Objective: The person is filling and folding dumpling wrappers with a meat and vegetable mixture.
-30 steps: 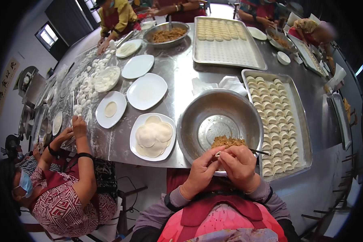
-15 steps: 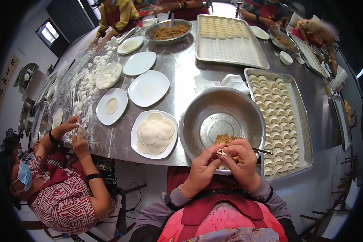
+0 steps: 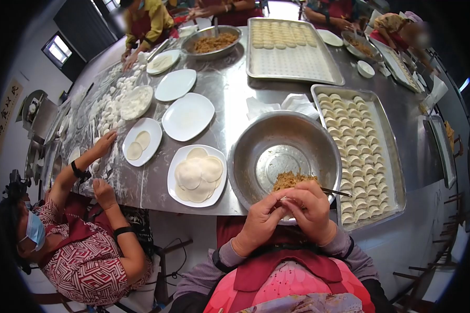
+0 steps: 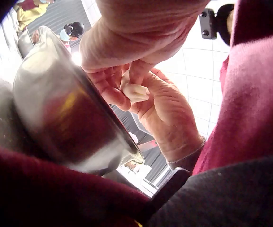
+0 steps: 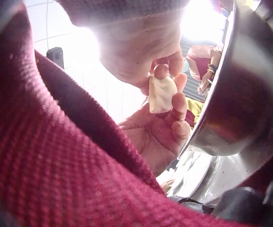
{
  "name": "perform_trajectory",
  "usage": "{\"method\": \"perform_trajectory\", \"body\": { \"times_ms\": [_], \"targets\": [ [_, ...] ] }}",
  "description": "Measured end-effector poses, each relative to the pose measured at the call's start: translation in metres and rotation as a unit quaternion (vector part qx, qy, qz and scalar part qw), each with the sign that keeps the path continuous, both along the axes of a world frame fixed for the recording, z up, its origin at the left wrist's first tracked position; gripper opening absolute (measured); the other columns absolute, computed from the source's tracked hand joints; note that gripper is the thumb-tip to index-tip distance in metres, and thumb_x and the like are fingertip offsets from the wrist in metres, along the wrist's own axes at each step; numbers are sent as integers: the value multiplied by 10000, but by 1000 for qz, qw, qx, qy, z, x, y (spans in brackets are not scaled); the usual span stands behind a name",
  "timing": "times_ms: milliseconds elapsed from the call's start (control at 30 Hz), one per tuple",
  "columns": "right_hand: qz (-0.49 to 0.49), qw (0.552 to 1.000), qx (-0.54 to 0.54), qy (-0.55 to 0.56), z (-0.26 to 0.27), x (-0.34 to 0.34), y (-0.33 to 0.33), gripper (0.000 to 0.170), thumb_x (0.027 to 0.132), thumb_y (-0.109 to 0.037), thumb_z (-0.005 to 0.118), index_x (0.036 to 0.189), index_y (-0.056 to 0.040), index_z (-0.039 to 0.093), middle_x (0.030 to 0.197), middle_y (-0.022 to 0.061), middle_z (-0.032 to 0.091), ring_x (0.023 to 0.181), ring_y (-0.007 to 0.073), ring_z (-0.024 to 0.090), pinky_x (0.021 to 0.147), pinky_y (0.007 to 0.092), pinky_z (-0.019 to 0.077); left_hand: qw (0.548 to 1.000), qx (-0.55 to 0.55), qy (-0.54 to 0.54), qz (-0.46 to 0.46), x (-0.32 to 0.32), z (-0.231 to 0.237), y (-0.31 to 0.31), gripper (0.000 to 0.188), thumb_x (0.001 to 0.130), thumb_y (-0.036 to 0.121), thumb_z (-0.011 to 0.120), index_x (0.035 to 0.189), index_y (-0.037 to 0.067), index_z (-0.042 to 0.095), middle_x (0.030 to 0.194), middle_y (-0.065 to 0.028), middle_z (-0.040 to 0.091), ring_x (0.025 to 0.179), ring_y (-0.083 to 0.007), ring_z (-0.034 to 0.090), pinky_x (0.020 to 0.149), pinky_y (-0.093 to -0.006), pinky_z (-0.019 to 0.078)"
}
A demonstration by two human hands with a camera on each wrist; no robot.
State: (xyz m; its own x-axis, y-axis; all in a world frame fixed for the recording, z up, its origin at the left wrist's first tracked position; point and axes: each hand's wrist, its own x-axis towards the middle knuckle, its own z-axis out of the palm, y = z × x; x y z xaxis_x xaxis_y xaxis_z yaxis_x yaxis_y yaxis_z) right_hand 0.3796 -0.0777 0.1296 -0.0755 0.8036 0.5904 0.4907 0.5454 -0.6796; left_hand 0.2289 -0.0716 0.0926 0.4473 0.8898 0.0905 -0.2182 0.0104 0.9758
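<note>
My left hand (image 3: 261, 219) and right hand (image 3: 313, 211) meet at the near rim of a steel bowl (image 3: 245, 130), pinching a folded dumpling (image 5: 162, 94) between their fingers and thumbs. Only a sliver of its pale dough shows in the head view. From the right wrist, its soft folds and an edge appear under the right thumb, with the left fingers around its side. The left wrist view shows the dumpling (image 4: 135, 92) between both hands. Brown filling (image 3: 292, 180) lies in the bowl just beyond my fingers, and a dark utensil handle (image 3: 337, 192) sticks out over the right rim.
Left of the bowl stands a plate (image 3: 173, 194) of stacked wrappers; farther left, a plate (image 3: 147, 125) carries two wrappers. A tray (image 3: 394, 172) of dumpling rows lies at right, another tray (image 3: 297, 68) behind. A person (image 3: 83, 255) sits at left by floured dough pieces (image 3: 109, 112).
My fingers have shifted along the dumpling, and the right fingers now cover more of it. The person at left has reached forward, and a second wrapper now lies on the small plate.
</note>
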Motion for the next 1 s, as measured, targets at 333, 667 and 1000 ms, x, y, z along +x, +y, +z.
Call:
{"method": "perform_trajectory", "body": {
  "times_ms": [333, 667, 1000],
  "targets": [
    [74, 983, -147, 77, -9, 7, 4, 361, 736, -81, 713, 1093, -74, 661, 1279, 146, 502, 1173, 273, 475, 964, 357, 391, 992, -87, -95, -11, -3, 3, -2, 635, 897, -73, 484, 1448, 72, 205, 1254, -134, 519, 1127, -162, 521, 925, -280, 445],
    [202, 959, -155, 129, -25, 21, 11, 311, 762, -152, 708, 1072, -116, 694, 1418, 148, 408, 1369, 318, 260, 1094, 401, 216, 986, -127, -103, -31, 0, 10, -2, 622, 885, -53, 533, 1429, 43, 246, 1206, -103, 544, 1056, -133, 551, 873, -253, 461],
    [140, 972, -121, 143, -3, 19, -3, 209, 799, -110, 668, 1003, -102, 714, 1371, 146, 465, 1332, 326, 330, 1073, 404, 271, 986, -136, -84, -38, 5, 30, -3, 480, 879, -62, 526, 1331, 31, 393, 1150, -80, 563, 1024, -124, 559, 801, -234, 484]
  ]
}}
